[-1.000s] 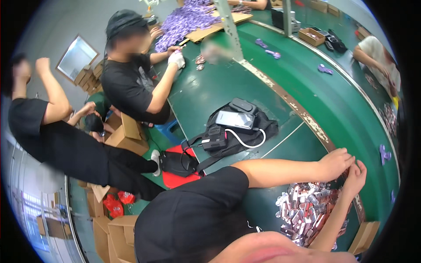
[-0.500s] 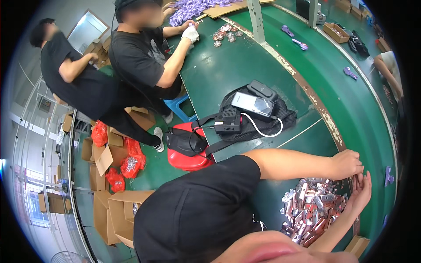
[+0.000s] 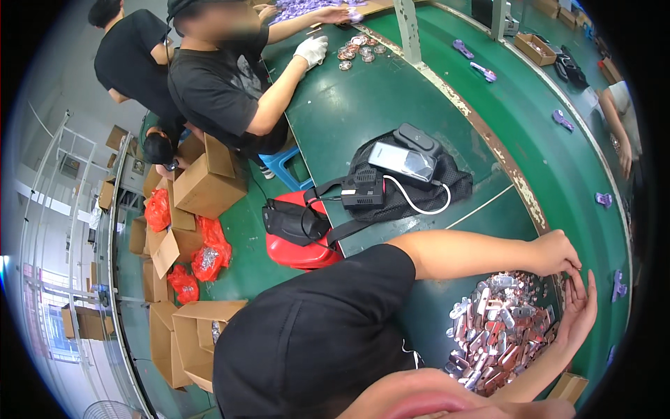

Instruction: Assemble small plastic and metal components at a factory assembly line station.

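My left hand (image 3: 556, 253) reaches in over the far edge of a pile of small metal parts (image 3: 492, 328). Its fingers are bent into a pinch; whatever sits in them is too small to make out. Just below it, my right hand (image 3: 576, 313) has its palm turned up, with the fingers stretched and somewhat apart. Its fingertips come up against those of the left hand. The pile holds many shiny silver and reddish-brown elongated pieces on the green table (image 3: 426, 307), between my two forearms.
Purple gadgets (image 3: 562, 121) lie spaced along a green conveyor belt (image 3: 520, 98) to the right. A phone-like device (image 3: 401, 164) with a white cable rests on a black mesh bag (image 3: 453, 185). A gloved co-worker (image 3: 223, 91) sits at the far end. Cardboard boxes (image 3: 213, 181) and a red stool (image 3: 293, 248) stand at left.
My hands have shifted slightly, their fingertips less bunched. The co-worker's bare hand has reached out toward the purple heap. People behind have moved, and a large box appears. Purple gadgets have drifted along the belt.
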Action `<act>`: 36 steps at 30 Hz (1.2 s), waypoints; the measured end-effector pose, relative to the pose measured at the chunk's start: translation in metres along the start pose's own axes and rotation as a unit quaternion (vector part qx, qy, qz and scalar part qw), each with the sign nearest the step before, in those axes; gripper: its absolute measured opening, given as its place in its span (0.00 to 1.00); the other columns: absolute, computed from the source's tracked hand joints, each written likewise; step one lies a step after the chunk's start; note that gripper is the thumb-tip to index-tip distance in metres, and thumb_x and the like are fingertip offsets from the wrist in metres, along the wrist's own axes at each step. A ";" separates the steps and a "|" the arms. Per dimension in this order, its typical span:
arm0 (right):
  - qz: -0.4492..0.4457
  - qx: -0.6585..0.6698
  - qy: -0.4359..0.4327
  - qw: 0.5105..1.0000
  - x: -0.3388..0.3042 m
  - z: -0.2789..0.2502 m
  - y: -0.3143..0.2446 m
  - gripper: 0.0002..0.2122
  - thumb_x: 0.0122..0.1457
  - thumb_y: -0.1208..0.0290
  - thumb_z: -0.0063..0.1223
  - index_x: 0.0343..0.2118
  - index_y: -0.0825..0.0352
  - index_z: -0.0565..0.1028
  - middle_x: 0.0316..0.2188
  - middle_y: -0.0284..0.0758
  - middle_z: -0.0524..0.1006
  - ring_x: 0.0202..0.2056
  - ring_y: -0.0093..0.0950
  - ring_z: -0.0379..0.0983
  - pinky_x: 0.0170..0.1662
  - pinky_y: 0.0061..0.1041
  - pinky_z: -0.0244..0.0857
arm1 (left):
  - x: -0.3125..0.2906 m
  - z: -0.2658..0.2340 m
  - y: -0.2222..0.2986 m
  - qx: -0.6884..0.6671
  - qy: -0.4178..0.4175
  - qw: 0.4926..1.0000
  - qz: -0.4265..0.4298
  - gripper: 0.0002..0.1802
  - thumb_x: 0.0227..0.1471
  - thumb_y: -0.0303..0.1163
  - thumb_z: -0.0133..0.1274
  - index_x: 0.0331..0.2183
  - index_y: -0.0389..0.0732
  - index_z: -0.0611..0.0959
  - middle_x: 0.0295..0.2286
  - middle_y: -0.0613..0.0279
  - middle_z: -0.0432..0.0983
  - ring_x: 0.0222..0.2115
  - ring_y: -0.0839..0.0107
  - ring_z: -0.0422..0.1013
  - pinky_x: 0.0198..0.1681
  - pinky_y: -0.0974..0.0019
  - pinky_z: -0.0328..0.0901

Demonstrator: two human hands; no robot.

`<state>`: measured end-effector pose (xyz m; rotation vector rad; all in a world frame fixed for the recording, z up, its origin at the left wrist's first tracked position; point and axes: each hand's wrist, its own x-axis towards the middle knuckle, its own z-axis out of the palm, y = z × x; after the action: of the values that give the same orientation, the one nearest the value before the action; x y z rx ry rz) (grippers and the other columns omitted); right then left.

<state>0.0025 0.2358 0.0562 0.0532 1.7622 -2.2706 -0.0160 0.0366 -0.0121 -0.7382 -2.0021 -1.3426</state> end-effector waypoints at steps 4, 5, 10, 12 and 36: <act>0.010 -0.037 -0.071 0.997 -0.009 0.005 -0.008 0.25 0.73 0.60 0.39 0.64 0.76 0.62 0.51 0.54 0.77 0.57 0.34 0.73 0.65 0.32 0.61 | 0.000 -0.014 -0.006 -0.127 -0.053 0.986 -0.097 0.11 0.43 0.21 0.64 0.33 0.40 0.91 0.30 0.54 0.86 0.30 0.63 0.83 0.37 0.64 0.75; 0.014 -0.038 -0.072 0.997 -0.007 0.005 -0.007 0.25 0.73 0.60 0.39 0.64 0.76 0.62 0.51 0.54 0.77 0.57 0.34 0.73 0.65 0.32 0.61 | 0.002 -0.018 -0.010 -0.146 -0.064 0.981 -0.113 0.11 0.43 0.21 0.64 0.33 0.40 0.91 0.30 0.55 0.86 0.30 0.65 0.83 0.36 0.64 0.76; -0.007 -0.183 -0.028 0.983 -0.015 0.013 -0.016 0.23 0.73 0.59 0.44 0.62 0.71 0.68 0.53 0.49 0.77 0.56 0.30 0.74 0.61 0.27 0.64 | -0.005 -0.024 -0.019 -0.380 -0.076 0.880 -0.275 0.03 0.57 0.16 0.55 0.34 0.25 0.81 0.27 0.47 0.83 0.25 0.63 0.83 0.27 0.67 0.78; -0.010 -0.183 -0.016 0.983 -0.012 -0.005 -0.015 0.22 0.73 0.59 0.44 0.62 0.71 0.68 0.53 0.48 0.78 0.56 0.30 0.74 0.61 0.28 0.64 | -0.003 -0.016 -0.019 -0.379 -0.062 0.873 -0.300 0.04 0.57 0.16 0.53 0.36 0.26 0.80 0.27 0.47 0.83 0.25 0.62 0.83 0.26 0.66 0.78; -0.028 -0.607 -0.011 0.794 -0.040 0.039 -0.040 0.07 0.59 0.75 0.60 0.36 0.73 0.81 0.27 0.31 0.82 0.28 0.21 0.75 0.34 0.23 0.70 | 0.005 -0.037 -0.035 -0.416 -0.081 0.827 -0.369 0.16 0.63 0.24 0.48 0.52 0.30 0.75 0.46 0.48 0.79 0.43 0.59 0.80 0.47 0.65 0.76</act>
<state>0.0371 0.2156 0.1120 -0.2713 2.8271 -0.7576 -0.0387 -0.0091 -0.0182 -0.4062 -1.8348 -2.7920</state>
